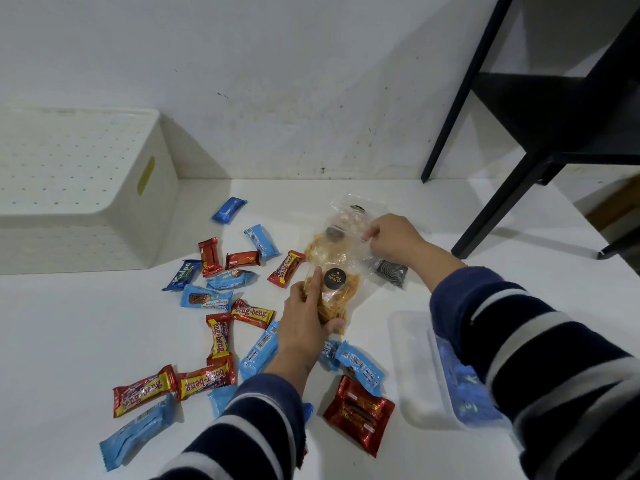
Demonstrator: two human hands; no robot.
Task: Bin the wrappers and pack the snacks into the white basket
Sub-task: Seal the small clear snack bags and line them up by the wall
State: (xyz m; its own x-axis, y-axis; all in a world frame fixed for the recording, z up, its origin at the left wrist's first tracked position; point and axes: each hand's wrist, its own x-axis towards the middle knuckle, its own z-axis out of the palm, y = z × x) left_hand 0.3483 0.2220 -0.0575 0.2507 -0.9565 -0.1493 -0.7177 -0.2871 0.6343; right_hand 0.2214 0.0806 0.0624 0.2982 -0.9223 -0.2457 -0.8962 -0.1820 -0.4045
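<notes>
Several red Beng-Beng bars (218, 337) and light blue wafer packs (206, 297) lie scattered on the white table. The white perforated basket (86, 188) stands at the far left. My left hand (304, 323) grips a clear bag of yellow chips (334, 292) with a black round label. My right hand (391, 239) pinches the top edge of another clear snack bag (346, 220) lying just behind it. A small dark-patterned packet (389, 271) sits under my right wrist.
A clear plastic container (415, 358) with blue wrappers inside sits at the near right, partly under my right sleeve. A black frame's legs (498, 202) stand on the table at the back right. The wall runs close behind the snacks.
</notes>
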